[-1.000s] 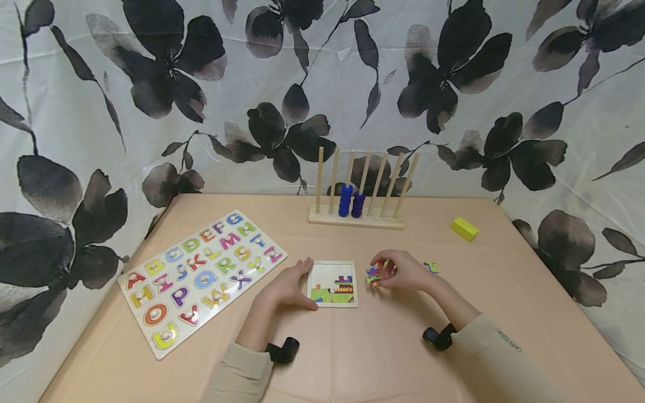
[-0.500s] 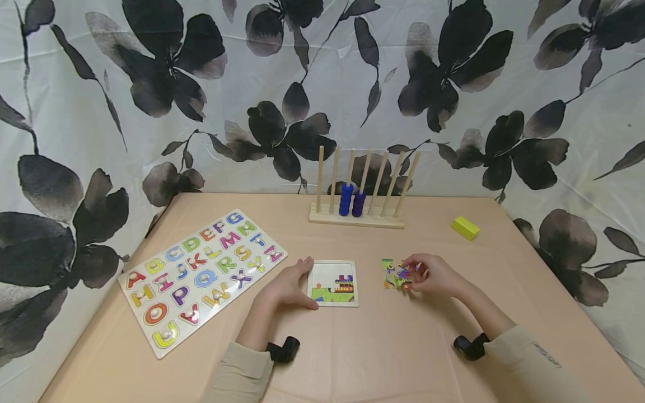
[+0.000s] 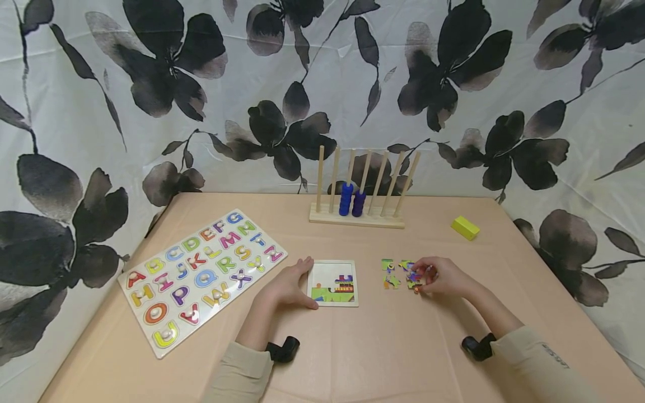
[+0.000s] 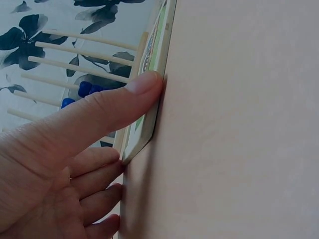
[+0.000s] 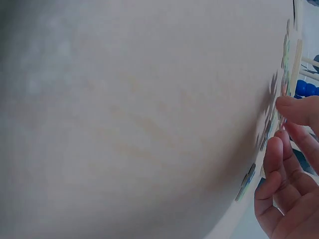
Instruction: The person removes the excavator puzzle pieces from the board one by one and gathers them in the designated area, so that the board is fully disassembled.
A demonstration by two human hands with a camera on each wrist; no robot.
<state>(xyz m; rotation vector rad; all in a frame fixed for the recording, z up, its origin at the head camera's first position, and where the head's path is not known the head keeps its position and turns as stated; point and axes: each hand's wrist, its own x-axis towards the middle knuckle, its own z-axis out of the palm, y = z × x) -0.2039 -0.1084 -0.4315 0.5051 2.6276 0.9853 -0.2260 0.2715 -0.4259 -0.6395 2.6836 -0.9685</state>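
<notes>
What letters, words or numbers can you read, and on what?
Letter board, first row: "A B C D E F G"
Second row: "H I J K L M N"
Third row: "O P Q R S T"
Fourth row: "U V W X Y Z"
Dark print on the right sleeve: too small to read.
Puzzle tray: none readable.
Words, numbers: none readable.

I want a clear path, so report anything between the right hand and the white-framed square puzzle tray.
Flat, multicoloured jigsaw pieces lie on the beige tabletop between the right hand and the tray; nothing visible stands upright there.
</notes>
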